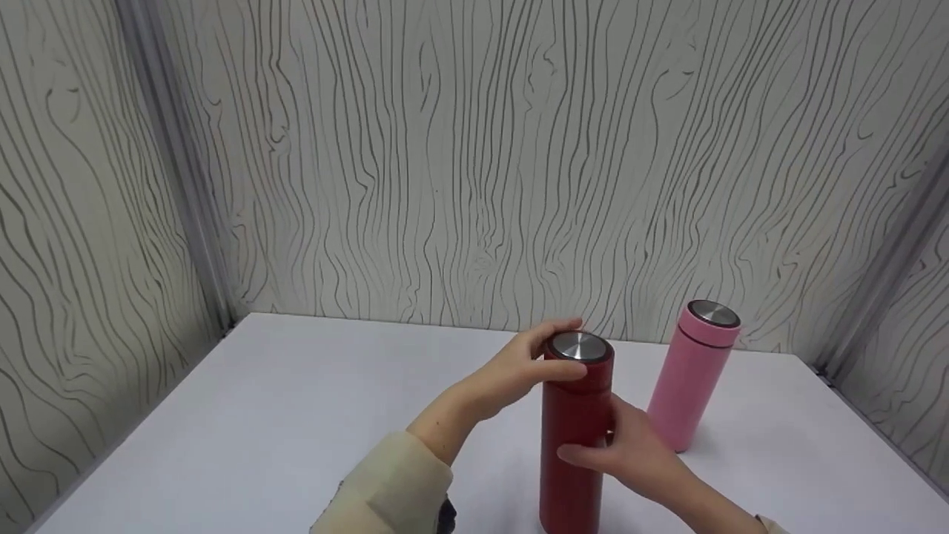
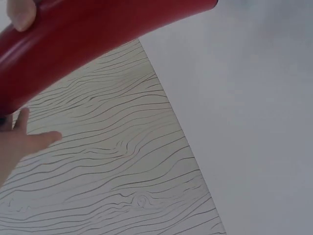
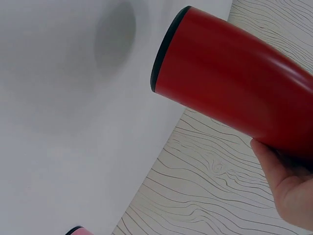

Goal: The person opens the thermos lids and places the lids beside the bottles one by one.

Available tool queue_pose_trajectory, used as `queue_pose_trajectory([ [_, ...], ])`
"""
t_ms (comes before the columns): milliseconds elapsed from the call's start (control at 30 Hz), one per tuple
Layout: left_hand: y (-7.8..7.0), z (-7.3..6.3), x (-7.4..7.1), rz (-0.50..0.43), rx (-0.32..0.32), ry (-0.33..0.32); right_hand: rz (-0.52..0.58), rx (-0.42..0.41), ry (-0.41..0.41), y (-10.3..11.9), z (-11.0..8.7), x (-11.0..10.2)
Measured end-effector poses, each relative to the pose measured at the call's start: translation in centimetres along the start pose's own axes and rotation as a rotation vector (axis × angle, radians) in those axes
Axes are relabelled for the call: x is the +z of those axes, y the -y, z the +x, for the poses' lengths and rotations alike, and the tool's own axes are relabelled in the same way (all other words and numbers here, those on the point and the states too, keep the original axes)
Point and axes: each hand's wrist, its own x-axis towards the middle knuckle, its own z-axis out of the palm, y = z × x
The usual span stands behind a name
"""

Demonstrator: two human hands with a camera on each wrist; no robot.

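A tall red thermos flask (image 1: 572, 419) stands nearly upright between the two hands, its round steel lid top facing up. The left hand (image 1: 511, 374) holds it round the lid, thumb across the near side and fingers behind. Lower down, the right hand (image 1: 634, 449) grips the body from the right, with its thumb over the front. In the right wrist view the flask's black-edged base (image 3: 168, 49) hangs above the white table, and a grey shadow lies beneath it.
A pink thermos flask (image 1: 693, 382) stands upright on the white table (image 1: 311, 415), to the right and behind the right hand. Wood-grain patterned panels (image 1: 474, 163) rise at the table's back and both sides.
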Motion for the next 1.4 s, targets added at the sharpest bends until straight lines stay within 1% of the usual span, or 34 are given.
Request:
queue_pose_trajectory([
  [67,0.0,0.0,-0.2,-0.007,0.002,0.005,0.005,-0.011,0.000,0.0,-0.1,0.1],
  [100,0.0,0.0,-0.2,0.002,-0.001,-0.005,0.001,-0.019,-0.005,0.0,-0.1,0.2],
  [233,0.0,0.1,0.2,0.075,-0.017,-0.089,-0.032,-0.055,-0.032,0.1,-0.1,0.6],
  [333,-0.1,0.2,0.8,0.125,-0.027,-0.148,-0.051,-0.054,-0.037,0.1,-0.1,0.7],
  [400,-0.1,0.3,1.1,0.144,-0.032,-0.161,-0.055,-0.047,-0.033,0.1,-0.1,0.7],
  [433,-0.2,0.3,1.2,0.152,-0.032,-0.158,-0.051,-0.040,-0.029,0.1,-0.2,0.6],
  [500,-0.3,0.3,1.1,0.150,-0.031,-0.131,-0.039,-0.029,-0.018,0.1,-0.2,0.5],
  [600,-0.4,0.1,0.4,0.123,-0.025,-0.052,-0.019,-0.021,-0.005,0.0,-0.3,0.2],
  [667,-0.5,-0.1,-0.1,0.099,-0.028,-0.010,-0.010,-0.020,0.005,0.0,-0.3,0.1],
  [767,-0.5,-0.1,-0.5,0.074,-0.040,0.012,-0.010,-0.031,0.009,-0.1,-0.2,0.0],
  [867,-0.4,0.0,-0.3,0.091,-0.049,-0.017,-0.018,-0.044,0.003,-0.1,-0.2,0.1],
  [933,-0.5,0.1,0.0,0.106,-0.043,-0.047,-0.028,-0.042,-0.008,-0.1,-0.3,0.3],
  [1133,-0.6,0.2,1.3,0.176,-0.027,-0.155,-0.076,-0.040,-0.025,0.1,-0.4,0.4],
  [1200,-0.7,0.1,1.5,0.196,-0.023,-0.165,-0.079,-0.045,-0.023,0.2,-0.4,0.4],
  [1267,-0.7,0.1,1.3,0.196,-0.019,-0.132,-0.075,-0.033,-0.014,0.2,-0.4,0.3],
  [1300,-0.7,0.0,1.1,0.184,-0.020,-0.099,-0.071,-0.032,-0.009,0.2,-0.4,0.2],
  [1400,-0.6,-0.3,0.1,0.114,-0.022,0.033,-0.057,-0.018,0.013,0.0,-0.5,0.1],
])
